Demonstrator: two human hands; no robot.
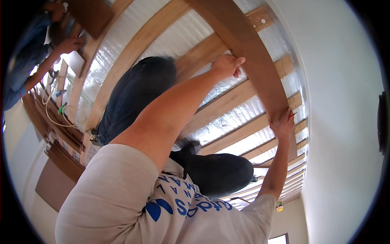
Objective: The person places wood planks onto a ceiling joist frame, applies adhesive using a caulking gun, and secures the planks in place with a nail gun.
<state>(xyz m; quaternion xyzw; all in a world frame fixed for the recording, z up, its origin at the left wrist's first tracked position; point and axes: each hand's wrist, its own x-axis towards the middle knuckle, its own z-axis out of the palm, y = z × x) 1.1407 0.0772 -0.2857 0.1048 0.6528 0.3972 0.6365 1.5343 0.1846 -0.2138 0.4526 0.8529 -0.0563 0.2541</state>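
Note:
A long dark brown plank lies across pale wooden battens. At its left edge is my left hand, fingers curled and thumb over the board; what the fingers hold, if anything, is hidden. Farther along the same plank, close to the white wall, my right hand presses on the surface. From its fingers pokes a thin red pencil, mostly hidden by the hand. Silvery foil shows between the battens.
The white wall runs along the right. Another person's hand is at the upper left, near brown boards. More planks are stacked at left beside a pale cable. My bent knees are over the battens.

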